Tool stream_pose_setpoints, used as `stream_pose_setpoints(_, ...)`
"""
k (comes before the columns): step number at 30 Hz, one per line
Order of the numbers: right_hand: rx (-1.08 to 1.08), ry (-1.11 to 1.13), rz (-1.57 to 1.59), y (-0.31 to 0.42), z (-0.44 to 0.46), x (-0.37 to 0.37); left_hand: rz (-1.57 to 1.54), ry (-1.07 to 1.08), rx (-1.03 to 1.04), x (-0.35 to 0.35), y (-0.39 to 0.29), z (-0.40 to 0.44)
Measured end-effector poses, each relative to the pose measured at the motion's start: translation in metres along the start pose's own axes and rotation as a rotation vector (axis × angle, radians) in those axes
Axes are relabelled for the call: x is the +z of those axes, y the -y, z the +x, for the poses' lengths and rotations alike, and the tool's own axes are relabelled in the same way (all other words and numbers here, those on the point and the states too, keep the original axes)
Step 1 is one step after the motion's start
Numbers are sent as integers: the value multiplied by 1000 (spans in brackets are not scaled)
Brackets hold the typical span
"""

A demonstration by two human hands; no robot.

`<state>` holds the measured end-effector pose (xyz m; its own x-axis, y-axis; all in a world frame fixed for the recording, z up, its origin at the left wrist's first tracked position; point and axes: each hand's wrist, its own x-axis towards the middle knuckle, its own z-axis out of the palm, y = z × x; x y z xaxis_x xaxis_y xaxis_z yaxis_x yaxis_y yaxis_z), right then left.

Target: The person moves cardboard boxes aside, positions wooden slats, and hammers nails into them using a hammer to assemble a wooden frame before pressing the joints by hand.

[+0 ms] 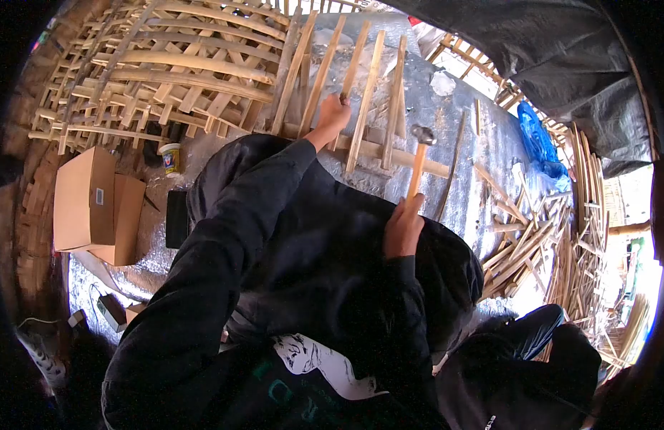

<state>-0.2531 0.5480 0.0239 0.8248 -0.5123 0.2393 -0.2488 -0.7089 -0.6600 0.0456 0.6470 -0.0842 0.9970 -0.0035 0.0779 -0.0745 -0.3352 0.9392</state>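
And here's the right hand (403,229), wrapped firmly round the wooden handle of a hammer (417,168), resting low by the lap, the metal head up and pointing away from the body. Across to the left hand (333,115), reaching well forward, fingers curled in tight against a bamboo slat (356,57); whether they grip the slat itself or something small on it, I cannot tell. That slat belongs to a spaced-out row of slats (366,100), laid on the silvery floor sheet (429,107) straight ahead of the knees, with a cross strip (434,167) running across their near ends. The hammer head sits just above that strip, near its right end, apart from the slats. Out to the left, a big woven bamboo lattice (203,63), then a yellow-and-white tub (171,159) and an open cardboard box (81,201). Over on the right, loose bamboo sticks (529,247) in a heap, blue plastic (536,140) beyond, and another person (525,380) in dark clothing close by.
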Motion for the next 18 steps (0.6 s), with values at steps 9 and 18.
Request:
stream_pose_setpoints(9,-57,118,13,-12,-6,3,23,38,-19,-14,-24,-14)
stream_pose_setpoints(18,110,218,-89,-25,-5,14,-18,68,-123,-11,-27,-10)
